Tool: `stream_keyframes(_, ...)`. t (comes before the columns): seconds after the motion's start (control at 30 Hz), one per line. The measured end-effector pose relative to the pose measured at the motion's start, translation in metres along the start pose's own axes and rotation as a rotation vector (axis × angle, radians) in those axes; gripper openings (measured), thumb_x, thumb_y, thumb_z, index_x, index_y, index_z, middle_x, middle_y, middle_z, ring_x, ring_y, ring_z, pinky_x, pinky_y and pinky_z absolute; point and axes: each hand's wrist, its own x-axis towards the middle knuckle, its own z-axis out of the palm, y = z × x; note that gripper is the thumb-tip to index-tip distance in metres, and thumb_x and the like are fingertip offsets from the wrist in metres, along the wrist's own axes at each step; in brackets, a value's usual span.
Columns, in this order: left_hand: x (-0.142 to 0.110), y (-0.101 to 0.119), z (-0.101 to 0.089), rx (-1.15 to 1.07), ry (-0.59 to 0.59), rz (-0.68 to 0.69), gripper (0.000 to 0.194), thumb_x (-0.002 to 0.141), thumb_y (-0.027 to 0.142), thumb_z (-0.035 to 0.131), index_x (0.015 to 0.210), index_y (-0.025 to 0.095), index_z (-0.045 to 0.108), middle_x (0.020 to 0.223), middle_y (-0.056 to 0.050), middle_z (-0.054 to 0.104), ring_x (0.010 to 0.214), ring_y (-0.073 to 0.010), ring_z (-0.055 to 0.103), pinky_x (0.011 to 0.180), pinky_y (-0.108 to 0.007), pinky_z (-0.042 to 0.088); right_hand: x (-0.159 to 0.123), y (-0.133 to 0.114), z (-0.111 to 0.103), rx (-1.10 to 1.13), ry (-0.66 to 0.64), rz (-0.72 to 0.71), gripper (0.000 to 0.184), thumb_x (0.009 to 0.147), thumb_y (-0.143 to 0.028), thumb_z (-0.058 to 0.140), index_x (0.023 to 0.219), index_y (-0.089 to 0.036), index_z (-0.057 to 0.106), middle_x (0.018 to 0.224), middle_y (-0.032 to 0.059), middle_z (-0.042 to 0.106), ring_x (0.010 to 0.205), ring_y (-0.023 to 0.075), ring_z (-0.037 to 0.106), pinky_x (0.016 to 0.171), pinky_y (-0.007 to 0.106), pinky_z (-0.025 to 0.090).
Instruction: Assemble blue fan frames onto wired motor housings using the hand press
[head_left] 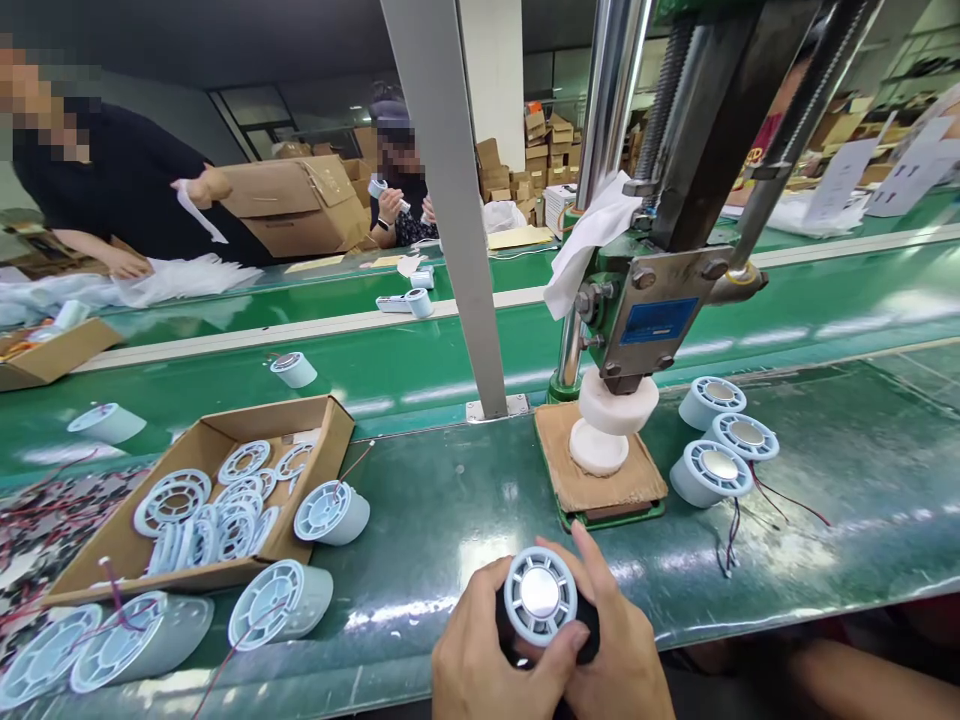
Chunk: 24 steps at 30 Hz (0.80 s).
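The left hand (pixel 474 645) and right hand (pixel 622 650) close around 1 light-blue spoked housing (pixel 540 592), which sits near the worktop's near edge, in front of the press (pixel 660 310). Fingers wrap its sides and 1 thumb presses at the near rim. Cupping it from 2 sides probably keeps it steady while leaving its face uncovered. A black part (pixel 589 612) shows around it between the palms; whether the 2 are joined, I cannot tell.

To the right of the press, 3 disc-fitted housings (pixel 716 465) stand upright on the green worktop (pixel 435 490), silver discs up, their wires trailing to the near side, likely to keep the leads away from the press. At left, the cardboard tray (pixel 341 430) seems to keep the loose spoked rings (pixel 176 500) together; 4 disc-less housings (pixel 281 603) lie tilted beside it. Under the white press pad (pixel 619 402), a white round seat (pixel 598 450) rests on a cardboard-covered base (pixel 559 470), perhaps to cushion what is set there.

The held housing's silver disc points upward and towards the wearer's head. Its central axis appears to run from that face down between the palms; the hands hide its depth, so its full length cannot be told.
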Motion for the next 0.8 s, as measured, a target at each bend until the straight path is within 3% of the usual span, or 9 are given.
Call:
stream_keyframes(0.1, 0.001, 0.001, -0.001, -0.013, -0.013, 0.029, 0.044, 0.079, 0.061, 0.062, 0.104, 0.025, 0.059, 0.093, -0.005, 0.072, 0.081, -0.0250, 0.071, 0.070, -0.033, 0.058, 0.001, 0.000, -0.001, -0.039, 0.009, -0.023, 0.073, 0.091, -0.029, 0.050, 0.153, -0.015, 0.015, 0.124, 0.0095, 0.062, 0.107, 0.0202, 0.066, 0.085, 0.026, 0.057)
stream_keyframes(0.27, 0.009, -0.007, -0.008, -0.048, -0.103, 0.196, 0.045, 0.081, 0.053, 0.065, 0.113, 0.021, 0.058, 0.102, -0.008, 0.071, 0.091, -0.0241, 0.070, 0.076, -0.031, 0.058, 0.009, -0.001, -0.006, -0.150, 0.062, -0.190, 0.046, 0.092, -0.030, 0.048, 0.136, -0.015, 0.044, 0.121, 0.0092, 0.064, 0.106, 0.0191, 0.066, 0.088, 0.025, 0.056)
stream_keyframes(0.47, 0.015, -0.013, -0.009, -0.084, -0.150, 0.220, 0.050, 0.081, 0.058, 0.063, 0.112, 0.020, 0.058, 0.101, -0.008, 0.070, 0.089, -0.0240, 0.070, 0.074, -0.032, 0.058, 0.003, 0.004, 0.002, -0.094, 0.030, -0.141, 0.053, 0.090, -0.030, 0.052, 0.140, -0.014, 0.039, 0.127, 0.0102, 0.059, 0.113, 0.0208, 0.062, 0.092, 0.028, 0.055)
stream_keyframes(0.6, 0.010, -0.019, -0.003, -0.030, -0.143, 0.286, 0.053, 0.087, 0.051, 0.057, 0.128, 0.018, 0.051, 0.116, -0.013, 0.068, 0.104, -0.0262, 0.067, 0.085, -0.035, 0.057, 0.002, 0.009, -0.004, -0.138, -0.080, -0.189, 0.061, 0.086, -0.021, 0.052, 0.143, -0.013, 0.032, 0.132, 0.0110, 0.055, 0.119, 0.0211, 0.057, 0.096, 0.031, 0.054)
stream_keyframes(0.67, 0.006, -0.026, -0.001, -0.030, -0.185, 0.321, 0.061, 0.089, 0.047, 0.056, 0.140, 0.017, 0.041, 0.129, -0.014, 0.063, 0.115, -0.0262, 0.063, 0.091, -0.035, 0.056, 0.014, 0.008, -0.023, -0.168, -0.205, -0.285, 0.064, 0.084, -0.019, 0.053, 0.144, -0.010, 0.032, 0.132, 0.0121, 0.055, 0.118, 0.0205, 0.058, 0.094, 0.029, 0.056)
stream_keyframes(0.73, 0.005, -0.031, 0.000, -0.060, -0.248, 0.309, 0.064, 0.087, 0.041, 0.058, 0.143, 0.017, 0.039, 0.135, -0.013, 0.060, 0.119, -0.0254, 0.061, 0.094, -0.032, 0.054, 0.041, -0.004, -0.059, -0.242, -0.316, -0.402, 0.064, 0.081, -0.021, 0.058, 0.141, -0.012, 0.040, 0.132, 0.0118, 0.056, 0.114, 0.0211, 0.061, 0.087, 0.028, 0.059)
stream_keyframes(0.8, 0.010, -0.031, -0.001, -0.105, -0.309, 0.230, 0.061, 0.080, 0.037, 0.065, 0.136, 0.019, 0.049, 0.129, -0.010, 0.064, 0.114, -0.0253, 0.064, 0.093, -0.030, 0.055, 0.085, -0.028, -0.109, -0.353, -0.274, -0.479, 0.058, 0.080, -0.025, 0.063, 0.136, -0.018, 0.049, 0.132, 0.0097, 0.056, 0.113, 0.0220, 0.062, 0.086, 0.031, 0.060)
